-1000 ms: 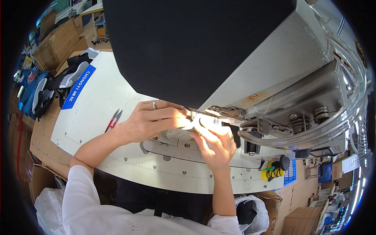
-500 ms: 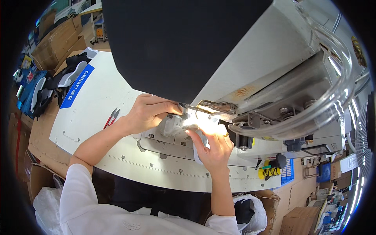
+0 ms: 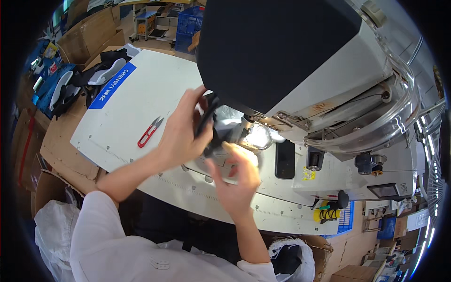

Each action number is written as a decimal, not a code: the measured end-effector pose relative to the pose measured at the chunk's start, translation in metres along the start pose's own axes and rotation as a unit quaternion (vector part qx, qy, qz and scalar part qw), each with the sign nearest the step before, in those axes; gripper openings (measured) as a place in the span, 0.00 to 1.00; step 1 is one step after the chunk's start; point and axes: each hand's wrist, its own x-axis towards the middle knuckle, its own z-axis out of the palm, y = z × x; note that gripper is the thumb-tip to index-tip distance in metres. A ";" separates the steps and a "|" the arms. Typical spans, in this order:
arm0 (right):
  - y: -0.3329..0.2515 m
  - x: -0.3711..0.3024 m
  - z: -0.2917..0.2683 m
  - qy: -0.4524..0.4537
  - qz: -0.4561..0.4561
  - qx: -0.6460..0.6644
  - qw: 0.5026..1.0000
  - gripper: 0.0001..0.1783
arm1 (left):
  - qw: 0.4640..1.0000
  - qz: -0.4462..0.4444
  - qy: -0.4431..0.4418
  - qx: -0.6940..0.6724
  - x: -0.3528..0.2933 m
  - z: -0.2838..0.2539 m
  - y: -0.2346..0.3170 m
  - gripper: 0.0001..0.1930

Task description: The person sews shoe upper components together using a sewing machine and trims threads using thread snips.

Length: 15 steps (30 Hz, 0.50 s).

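My left hand is closed around a dark, padded-looking piece, raised beside the needle area of a sewing machine. Motion blurs the piece, so its exact kind does not show. Just below it, my right hand has thumb and fingers apart; its fingertips come close to the piece's lower end, and whether they touch it I cannot tell. Bright lamp light falls on the machine's needle area. Red-handled thread snips lie on the white table, left of my left forearm.
A black phone lies on the white table right of my right hand. Black and white pieces are heaped at the far left. A curved clear tube bends around the machine's right side. A bagged box stands below the table.
The dark piece has been lifted from under the needle area toward the left and is now in my left hand. My right hand has moved slightly down and left. The view has shifted, uncovering the phone.
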 end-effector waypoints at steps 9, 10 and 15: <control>-0.018 -0.010 0.000 -0.067 -0.046 -0.006 0.997 0.11 | 0.983 0.097 -0.147 0.054 -0.020 -0.057 -0.002 0.38; -0.019 -0.012 -0.003 -0.079 -0.050 0.003 0.996 0.09 | 0.983 0.095 -0.151 0.055 -0.024 -0.055 -0.007 0.38; 0.012 -0.057 -0.013 0.049 0.381 0.249 0.889 0.16 | 0.964 -0.010 -0.022 -0.263 -0.042 -0.042 -0.016 0.22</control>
